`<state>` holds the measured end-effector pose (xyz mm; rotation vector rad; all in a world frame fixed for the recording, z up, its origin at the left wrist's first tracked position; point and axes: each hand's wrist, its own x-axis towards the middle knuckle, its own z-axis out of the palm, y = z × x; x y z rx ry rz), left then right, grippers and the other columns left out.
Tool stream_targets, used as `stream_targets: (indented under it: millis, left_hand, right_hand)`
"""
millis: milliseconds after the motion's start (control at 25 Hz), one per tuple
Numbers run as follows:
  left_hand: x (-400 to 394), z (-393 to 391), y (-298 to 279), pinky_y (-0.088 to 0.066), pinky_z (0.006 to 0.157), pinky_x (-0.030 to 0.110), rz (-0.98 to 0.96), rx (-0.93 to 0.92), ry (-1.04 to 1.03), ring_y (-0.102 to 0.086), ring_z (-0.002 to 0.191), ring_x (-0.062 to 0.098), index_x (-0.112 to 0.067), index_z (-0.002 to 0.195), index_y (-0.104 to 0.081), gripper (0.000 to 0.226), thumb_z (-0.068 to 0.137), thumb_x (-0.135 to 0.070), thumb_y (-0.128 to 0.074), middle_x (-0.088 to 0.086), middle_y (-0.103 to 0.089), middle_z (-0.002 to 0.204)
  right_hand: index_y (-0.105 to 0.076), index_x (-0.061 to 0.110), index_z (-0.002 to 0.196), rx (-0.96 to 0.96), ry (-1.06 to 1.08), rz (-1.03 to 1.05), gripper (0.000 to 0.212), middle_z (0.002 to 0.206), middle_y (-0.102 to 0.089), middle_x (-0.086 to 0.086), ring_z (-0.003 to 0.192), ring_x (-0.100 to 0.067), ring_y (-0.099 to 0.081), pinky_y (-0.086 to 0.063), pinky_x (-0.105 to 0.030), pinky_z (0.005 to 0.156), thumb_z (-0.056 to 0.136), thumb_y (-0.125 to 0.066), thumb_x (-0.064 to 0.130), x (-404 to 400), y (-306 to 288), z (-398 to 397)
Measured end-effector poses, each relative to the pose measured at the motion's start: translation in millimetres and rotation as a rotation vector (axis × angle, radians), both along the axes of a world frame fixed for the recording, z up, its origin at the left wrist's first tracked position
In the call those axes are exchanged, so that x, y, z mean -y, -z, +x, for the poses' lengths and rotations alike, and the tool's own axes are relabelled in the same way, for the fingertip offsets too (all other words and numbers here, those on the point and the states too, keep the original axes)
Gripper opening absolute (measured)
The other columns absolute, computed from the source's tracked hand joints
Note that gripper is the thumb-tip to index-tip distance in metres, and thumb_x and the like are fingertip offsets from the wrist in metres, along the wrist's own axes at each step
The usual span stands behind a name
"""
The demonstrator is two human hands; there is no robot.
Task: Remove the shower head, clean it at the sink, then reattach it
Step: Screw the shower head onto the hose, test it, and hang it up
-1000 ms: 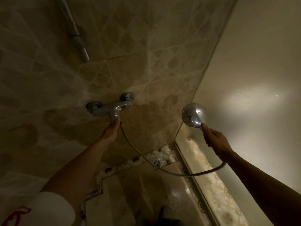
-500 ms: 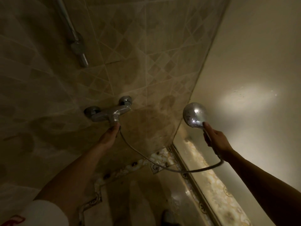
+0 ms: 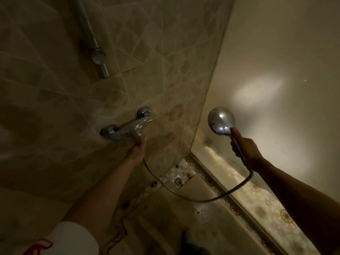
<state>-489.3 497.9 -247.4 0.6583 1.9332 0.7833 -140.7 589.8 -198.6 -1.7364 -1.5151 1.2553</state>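
Beside glass edge, right hand (image 3: 245,147) gripping shower head (image 3: 221,120)

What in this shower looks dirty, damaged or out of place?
Dark stains mark the tiled wall right of the mixer tap, and grime speckles the floor near the drain. The shower head shows spots. Nothing looks broken.

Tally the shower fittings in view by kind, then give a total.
Shower head: 1
Shower hose: 1
Mixer valve: 1
Riser rail: 1
Floor drain: 1
Total: 5
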Motion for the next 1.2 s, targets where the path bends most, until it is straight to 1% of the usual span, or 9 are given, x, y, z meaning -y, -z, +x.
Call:
stream_targets:
  millis: [200, 320, 480, 680, 800, 880, 1040, 1120, 1200]
  left_hand:
    - [-2.0, 10.5, -10.7, -0.039, 0.103, 0.039, -0.034, -0.101, -0.029, -0.049, 0.124, 0.036, -0.008, 0.133, -0.052, 0.072, 0.095, -0.062, -0.024, 0.021, -0.053, 0.135]
    - [-2.9, 12.9, -14.9, -0.042, 0.102, 0.042, -0.025, -0.088, -0.046, -0.053, 0.119, 0.037, -0.009, 0.128, -0.057, 0.075, 0.092, -0.066, -0.025, 0.022, -0.058, 0.129]
    - [-10.3, -1.9, 10.1, -0.045, 0.101, 0.05, -0.007, -0.002, -0.104, -0.058, 0.115, 0.035, -0.011, 0.116, -0.063, 0.111, 0.053, -0.098, -0.033, 0.019, -0.062, 0.124]
    - [-9.2, 3.4, -3.1, -0.046, 0.101, 0.049, -0.008, 0.045, -0.155, -0.059, 0.114, 0.032, -0.012, 0.094, -0.063, 0.082, 0.068, -0.086, -0.038, 0.019, -0.062, 0.124]
    - [-7.4, 8.1, -14.7, -0.05, 0.097, 0.048, -0.01, 0.0, -0.158, -0.058, 0.116, 0.034, -0.007, 0.123, -0.055, 0.076, 0.086, -0.071, -0.038, 0.02, -0.057, 0.129]
    - [-7.3, 8.3, -14.9, -0.05, 0.095, 0.047, -0.009, -0.009, -0.175, -0.058, 0.116, 0.035, -0.005, 0.129, -0.051, 0.077, 0.088, -0.069, -0.038, 0.02, -0.056, 0.129]
    - [-10.2, 3.9, -4.7, -0.048, 0.099, 0.049, -0.005, 0.054, -0.174, -0.06, 0.111, 0.033, -0.013, 0.107, -0.06, 0.096, 0.058, -0.092, -0.039, 0.016, -0.062, 0.123]
    - [-10.8, 1.5, -0.6, -0.048, 0.099, 0.047, -0.005, 0.082, -0.175, -0.06, 0.111, 0.032, -0.013, 0.108, -0.059, 0.091, 0.063, -0.089, -0.038, 0.012, -0.062, 0.12]
    - [-10.5, 6.3, -8.6, -0.048, 0.098, 0.048, 0.002, 0.097, -0.189, -0.061, 0.107, 0.031, -0.015, 0.1, -0.057, 0.071, 0.077, -0.08, -0.04, 0.014, -0.064, 0.115]
  right_hand:
    - [-0.063, 0.006, 0.077, -0.105, 0.051, -0.017, 0.076, 0.067, -0.056, -0.011, 0.058, -0.021, -0.045, -0.041, -0.033, 0.062, 0.081, -0.043, 0.079, 0.8, 8.7, 0.1]
    - [-0.064, 0.003, 0.082, -0.144, 0.08, -0.022, 0.078, 0.068, -0.055, -0.011, 0.059, -0.022, -0.044, -0.04, -0.035, 0.063, 0.083, -0.042, 0.078, -5.5, 12.8, 2.2]
    - [-0.062, 0.005, 0.079, -0.146, 0.063, -0.008, 0.075, 0.069, -0.056, -0.011, 0.058, -0.02, -0.045, -0.04, -0.033, 0.063, 0.084, -0.041, 0.077, -17.2, 12.3, 1.1]
    - [-0.062, 0.006, 0.075, -0.1, 0.023, 0.021, 0.075, 0.064, -0.056, -0.009, 0.057, -0.021, -0.046, -0.041, -0.034, 0.063, 0.085, -0.041, 0.077, -30.0, 14.2, 4.7]
    - [-0.061, 0.005, 0.076, -0.085, 0.002, 0.018, 0.076, 0.064, -0.055, -0.01, 0.056, -0.021, -0.045, -0.04, -0.034, 0.063, 0.085, -0.039, 0.077, -34.6, 15.1, 10.1]
    - [-0.06, 0.005, 0.078, -0.079, -0.006, 0.003, 0.074, 0.066, -0.054, -0.011, 0.057, -0.021, -0.044, -0.04, -0.032, 0.061, 0.087, -0.039, 0.074, -35.8, 13.8, 13.7]
    - [-0.06, 0.005, 0.077, -0.103, -0.018, -0.025, 0.066, 0.068, -0.054, -0.011, 0.056, -0.019, -0.044, -0.039, -0.027, 0.056, 0.092, -0.038, 0.066, -33.8, 9.5, 17.4]
    - [-0.059, 0.006, 0.077, -0.137, -0.023, -0.032, 0.063, 0.068, -0.053, -0.01, 0.057, -0.019, -0.043, -0.039, -0.027, 0.056, 0.094, -0.038, 0.062, -31.6, 7.0, 17.0]
    - [-0.06, 0.007, 0.078, -0.16, -0.027, -0.036, 0.063, 0.07, -0.053, -0.01, 0.06, -0.02, -0.044, -0.04, -0.028, 0.058, 0.092, -0.036, 0.064, -31.1, 7.9, 16.9]
